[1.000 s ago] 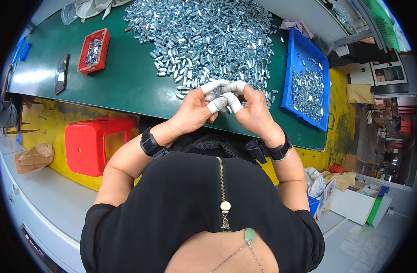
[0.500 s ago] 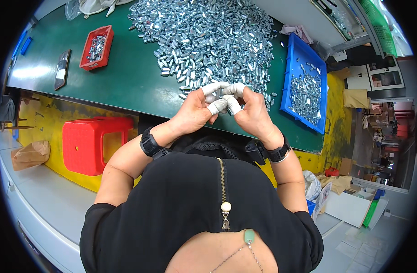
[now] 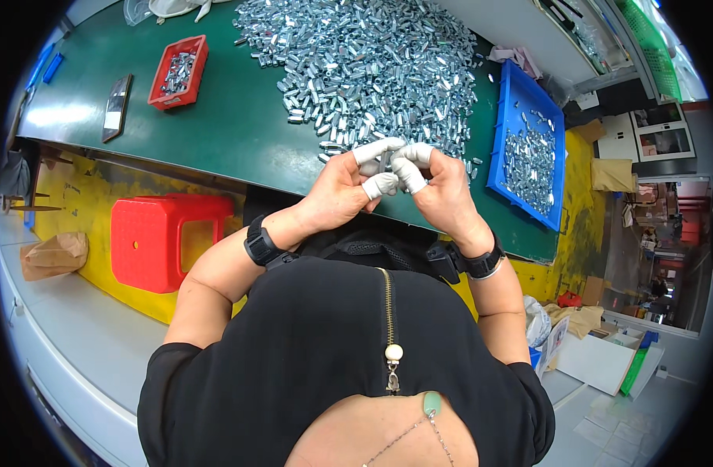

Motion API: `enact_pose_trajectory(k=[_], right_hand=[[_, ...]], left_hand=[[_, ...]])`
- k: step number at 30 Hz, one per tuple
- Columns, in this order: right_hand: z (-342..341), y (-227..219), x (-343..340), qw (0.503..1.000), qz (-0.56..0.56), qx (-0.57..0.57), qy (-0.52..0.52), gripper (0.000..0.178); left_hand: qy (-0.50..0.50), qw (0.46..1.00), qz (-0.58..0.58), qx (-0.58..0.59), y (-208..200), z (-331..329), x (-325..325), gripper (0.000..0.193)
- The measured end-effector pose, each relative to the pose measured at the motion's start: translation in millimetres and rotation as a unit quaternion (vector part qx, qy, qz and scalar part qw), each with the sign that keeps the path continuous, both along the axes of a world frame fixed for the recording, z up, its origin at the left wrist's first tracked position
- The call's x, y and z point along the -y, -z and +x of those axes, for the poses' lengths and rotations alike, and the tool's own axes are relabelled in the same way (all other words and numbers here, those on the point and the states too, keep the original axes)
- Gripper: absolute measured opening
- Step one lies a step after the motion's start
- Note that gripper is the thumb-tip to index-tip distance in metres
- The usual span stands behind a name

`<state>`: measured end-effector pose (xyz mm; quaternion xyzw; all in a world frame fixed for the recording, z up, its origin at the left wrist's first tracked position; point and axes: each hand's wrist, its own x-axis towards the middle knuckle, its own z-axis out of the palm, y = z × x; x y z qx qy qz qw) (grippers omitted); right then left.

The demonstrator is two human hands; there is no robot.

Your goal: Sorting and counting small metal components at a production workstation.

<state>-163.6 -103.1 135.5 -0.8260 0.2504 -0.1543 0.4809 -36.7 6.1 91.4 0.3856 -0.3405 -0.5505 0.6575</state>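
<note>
Both hands meet over the near edge of the green table, their fingertips wrapped in white covers. My left hand (image 3: 337, 191) is closed, pinching a small silvery metal fitting (image 3: 385, 162) between index finger and thumb. Close against it, my right hand (image 3: 447, 194) is also closed, its covered thumb and index finger bent together beside the fitting. What lies between the right fingertips is mostly hidden by them. Just beyond my hands spreads a large pile of similar shiny metal fittings (image 3: 372, 78), elongated and faceted.
On the green table (image 3: 239, 117), a red bin (image 3: 195, 92) with fittings stands left, near a dark flat rectangular object (image 3: 116, 109). A blue tray (image 3: 499, 128) with many fittings lies right. A red stool (image 3: 146, 249) stands on the yellow floor, lower left.
My hands stay together over the table edge, with the fingers shifted slightly around the fitting. The whole view has moved a little, so the table things appear further right and slightly higher.
</note>
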Motion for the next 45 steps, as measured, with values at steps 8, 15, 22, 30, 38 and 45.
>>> enact_pose_trajectory(k=[8,15,22,30,38,45], right_hand=[[-1.2,5.5,-4.8,0.986,0.092,0.139,0.0,0.006],[7.8,-4.4,-7.0,0.999,0.0,0.047,0.02,0.009],[17.6,6.1,-7.8,0.998,0.015,0.058,0.01,0.017],[19.8,6.0,-1.8,0.964,-0.156,0.216,-0.007,0.011],[4.3,-7.5,-0.3,0.981,-0.051,0.184,-0.019,0.01],[-10.1,-6.2,2.0,0.982,-0.027,0.185,-0.005,0.013]], left_hand=[[-0.005,1.0,-0.013,0.006,-1.3,4.5,4.5,0.045],[-0.015,0.999,-0.03,-0.014,4.8,5.2,6.2,0.045],[-0.022,0.999,-0.014,0.04,-1.2,15.0,4.5,0.043],[-0.016,1.0,-0.004,0.017,4.9,20.9,4.1,0.047],[-0.038,0.997,-0.015,0.066,10.0,14.1,4.7,0.048],[-0.038,0.993,-0.016,0.109,7.9,3.9,13.4,0.047]])
